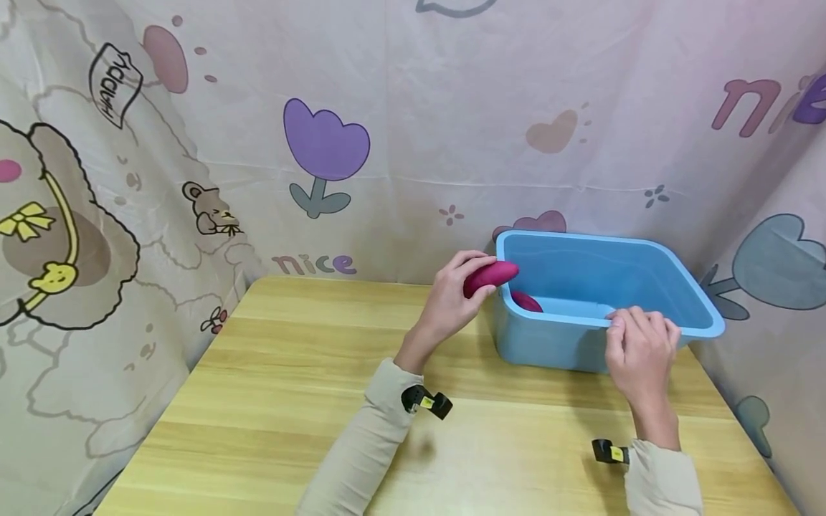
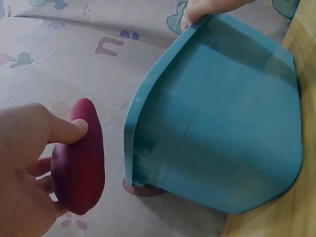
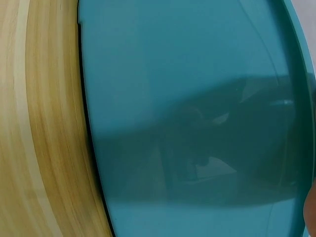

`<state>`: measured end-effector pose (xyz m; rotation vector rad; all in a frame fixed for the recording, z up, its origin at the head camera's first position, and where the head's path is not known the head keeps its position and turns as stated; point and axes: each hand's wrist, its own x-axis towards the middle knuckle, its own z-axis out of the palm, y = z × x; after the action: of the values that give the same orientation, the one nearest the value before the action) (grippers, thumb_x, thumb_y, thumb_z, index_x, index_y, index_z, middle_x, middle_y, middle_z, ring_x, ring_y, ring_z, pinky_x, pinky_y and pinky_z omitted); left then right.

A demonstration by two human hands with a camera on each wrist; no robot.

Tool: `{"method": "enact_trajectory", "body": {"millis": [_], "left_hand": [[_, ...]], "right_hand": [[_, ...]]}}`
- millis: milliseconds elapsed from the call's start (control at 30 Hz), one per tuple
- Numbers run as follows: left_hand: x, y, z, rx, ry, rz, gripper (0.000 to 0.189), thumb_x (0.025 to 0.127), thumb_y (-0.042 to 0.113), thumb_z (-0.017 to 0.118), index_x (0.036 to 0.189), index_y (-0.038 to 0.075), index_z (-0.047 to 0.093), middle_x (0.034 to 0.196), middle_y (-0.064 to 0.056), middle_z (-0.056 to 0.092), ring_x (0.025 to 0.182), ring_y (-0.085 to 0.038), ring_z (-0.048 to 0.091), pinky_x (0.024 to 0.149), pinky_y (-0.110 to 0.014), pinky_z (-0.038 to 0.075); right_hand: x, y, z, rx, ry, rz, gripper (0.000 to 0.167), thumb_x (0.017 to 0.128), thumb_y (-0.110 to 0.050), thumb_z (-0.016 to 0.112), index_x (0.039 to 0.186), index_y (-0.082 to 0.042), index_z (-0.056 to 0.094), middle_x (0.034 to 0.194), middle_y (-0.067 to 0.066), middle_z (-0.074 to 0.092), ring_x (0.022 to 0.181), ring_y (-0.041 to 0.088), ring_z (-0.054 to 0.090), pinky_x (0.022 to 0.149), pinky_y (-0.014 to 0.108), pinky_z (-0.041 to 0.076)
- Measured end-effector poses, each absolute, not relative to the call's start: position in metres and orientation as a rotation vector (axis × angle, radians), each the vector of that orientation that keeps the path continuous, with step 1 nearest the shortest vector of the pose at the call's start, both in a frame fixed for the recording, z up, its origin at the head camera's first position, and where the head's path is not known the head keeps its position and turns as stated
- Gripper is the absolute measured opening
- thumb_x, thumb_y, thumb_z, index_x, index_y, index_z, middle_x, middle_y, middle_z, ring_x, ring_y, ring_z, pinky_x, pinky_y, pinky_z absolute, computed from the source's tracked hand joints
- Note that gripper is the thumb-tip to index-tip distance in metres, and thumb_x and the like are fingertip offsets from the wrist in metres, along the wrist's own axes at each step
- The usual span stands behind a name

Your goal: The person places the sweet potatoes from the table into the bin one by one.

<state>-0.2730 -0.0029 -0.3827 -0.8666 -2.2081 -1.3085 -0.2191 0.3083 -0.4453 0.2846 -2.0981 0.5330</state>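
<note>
In the head view my left hand (image 1: pixel 452 295) holds a purple-red sweet potato (image 1: pixel 492 275) at the left rim of a blue plastic bin (image 1: pixel 555 347). The left wrist view shows the thumb pressed on one side of the sweet potato (image 2: pixel 81 163) and fingers curled behind it. A second purple-red piece (image 1: pixel 527 302), partly hidden by the wall, lies inside the bin at its left end. My right hand (image 1: pixel 642 351) grips the bin's near rim, its fingers hooked over the edge. Only a fingertip of that hand (image 3: pixel 310 212) shows in the right wrist view.
The bin stands on a wooden table (image 1: pixel 271 387) near its back right corner. Patterned cloth (image 1: pixel 413 143) hangs behind the table and along both sides. Each wrist wears a small black camera (image 1: pixel 427 401).
</note>
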Motion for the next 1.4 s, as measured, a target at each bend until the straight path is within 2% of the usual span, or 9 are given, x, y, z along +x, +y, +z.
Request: {"method": "enact_trajectory", "body": {"millis": [267, 567, 833, 933, 1400], "left_hand": [[-0.272, 0.019, -0.375, -0.935, -2.237, -1.257, 0.043, 0.092, 0.011, 0.078, 0.134, 0.011, 0.067, 0.136, -0.007, 0.061, 0.122, -0.021, 0.058, 0.096, -0.026, 0.052], [-0.277, 0.038, -0.360, -1.051, -2.220, -1.161, 0.043, 0.093, 0.012, 0.076, 0.135, 0.013, 0.067, 0.139, -0.003, 0.062, 0.129, -0.020, 0.053, 0.106, -0.035, 0.043], [-0.277, 0.054, -0.361, -1.134, -2.203, -1.236, 0.043, 0.092, 0.009, 0.077, 0.134, 0.011, 0.068, 0.136, -0.007, 0.056, 0.125, -0.018, 0.053, 0.096, -0.019, 0.048], [-0.277, 0.058, -0.361, -1.143, -2.197, -1.235, 0.042, 0.092, 0.010, 0.077, 0.133, 0.012, 0.069, 0.134, -0.007, 0.056, 0.123, -0.017, 0.053, 0.095, -0.017, 0.048], [-0.274, 0.071, -0.358, -1.120, -2.278, -1.110, 0.032, 0.095, 0.014, 0.075, 0.127, 0.015, 0.072, 0.133, -0.002, 0.065, 0.124, -0.015, 0.056, 0.102, -0.020, 0.041]], "right_hand": [[-0.216, 0.311, -0.448, 0.271, -2.124, 0.531, 0.040, 0.105, -0.024, 0.038, 0.086, 0.002, 0.062, 0.087, 0.022, 0.063, 0.089, 0.045, 0.049, 0.091, 0.064, 0.029], [-0.217, 0.315, -0.440, 0.258, -2.119, 0.535, 0.040, 0.105, -0.024, 0.038, 0.085, 0.002, 0.061, 0.087, 0.022, 0.062, 0.091, 0.045, 0.048, 0.094, 0.064, 0.027], [-0.214, 0.320, -0.444, 0.238, -2.146, 0.527, 0.040, 0.106, -0.023, 0.037, 0.086, 0.002, 0.061, 0.089, 0.022, 0.063, 0.091, 0.045, 0.048, 0.094, 0.064, 0.028], [-0.214, 0.318, -0.446, 0.244, -2.142, 0.526, 0.040, 0.105, -0.023, 0.038, 0.086, 0.001, 0.062, 0.089, 0.022, 0.063, 0.091, 0.045, 0.049, 0.092, 0.064, 0.029], [-0.218, 0.310, -0.444, 0.277, -2.100, 0.521, 0.036, 0.104, -0.021, 0.040, 0.085, 0.000, 0.062, 0.087, 0.020, 0.064, 0.089, 0.044, 0.050, 0.092, 0.063, 0.030]]}}
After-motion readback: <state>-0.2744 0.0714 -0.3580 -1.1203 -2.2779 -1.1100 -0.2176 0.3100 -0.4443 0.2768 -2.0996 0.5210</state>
